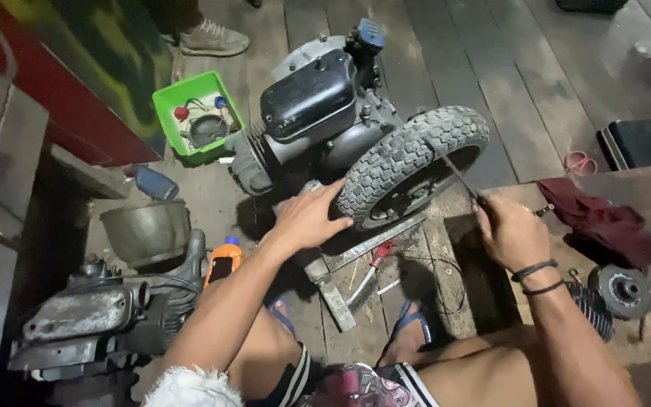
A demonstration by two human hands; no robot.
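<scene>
A small engine point(318, 105) with a knobbly black tyre point(408, 162) on its wheel lies on the wooden floor in front of me. My left hand point(307, 218) rests on the lower left edge of the tyre, fingers spread against the tread. My right hand point(510, 230) grips a thin metal tool point(457, 175) whose tip reaches into the wheel's hub area. Two dark bands circle my right wrist. My feet in blue sandals point(408, 324) are planted below the wheel.
A green tray point(166, 102) with small parts sits left of the engine. A metal bowl point(145, 230), another engine block point(92, 316), an orange bottle point(224, 260), red-handled pliers point(374, 260), a dark red rag point(604, 218) and a round metal part point(623, 290) lie around. Another person's shoe point(212, 39) is at the top.
</scene>
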